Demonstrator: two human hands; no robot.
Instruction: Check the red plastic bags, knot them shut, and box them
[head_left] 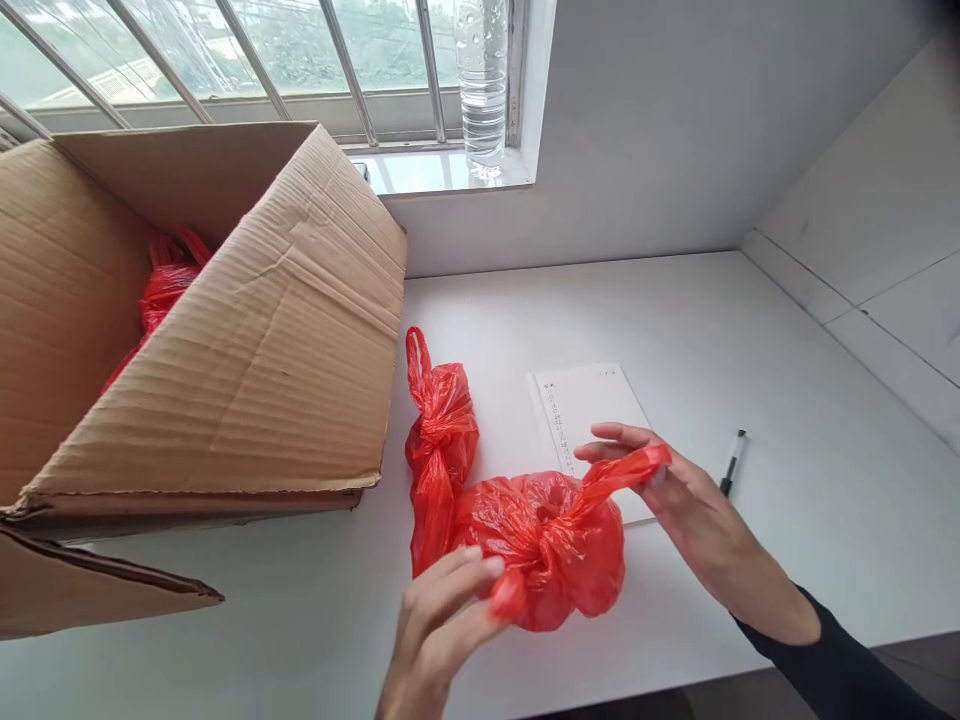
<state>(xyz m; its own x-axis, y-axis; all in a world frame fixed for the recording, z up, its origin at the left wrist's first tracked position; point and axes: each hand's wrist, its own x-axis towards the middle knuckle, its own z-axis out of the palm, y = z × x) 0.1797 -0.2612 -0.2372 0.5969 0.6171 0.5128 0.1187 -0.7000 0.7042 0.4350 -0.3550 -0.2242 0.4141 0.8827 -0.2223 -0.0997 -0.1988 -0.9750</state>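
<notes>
A full red plastic bag (544,545), knotted at the top, lies on the white table between my two hands. My right hand (675,490) is at the end of its right handle, which is stretched out across the hand; some fingers reach out, and the thumb is hidden. At the bag's front left, my left hand (448,625) has the other handle end over a fingertip, its fingers loosely bent and slightly blurred. Just left of this bag, touching it, stands a second knotted red plastic bag (442,440) with a handle loop sticking up. What the bags contain is hidden.
A large open cardboard box (300,350) stands at the left, with red bags (169,285) inside and a flap (90,590) jutting forward. A notebook (592,400) lies partly behind the right hand, a pen (733,460) to its right. A water bottle (482,90) stands on the windowsill.
</notes>
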